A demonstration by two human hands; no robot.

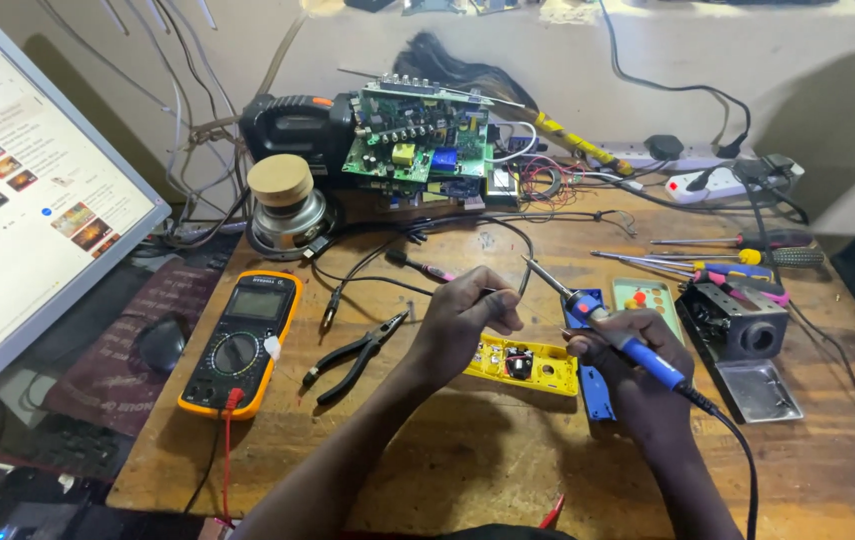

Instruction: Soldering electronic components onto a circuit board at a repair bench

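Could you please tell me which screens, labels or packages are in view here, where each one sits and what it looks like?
Monitor: far left, tilted, large flat screen, lit white with small coloured thumbnails.
Multimeter: left on the wooden table, orange-yellow case, dark face, small grey display at the top, round dial below.
Blister card: right of the soldering iron held in the right hand, pale green rectangle with small coloured pieces.

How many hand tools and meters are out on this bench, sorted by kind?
Soldering iron, in the right hand: 1
Pliers: 1
Multimeter: 1
Screwdrivers: about 4, bunched together, so the count is unsure
Total: about 7
The left hand pinches something too thin to identify.
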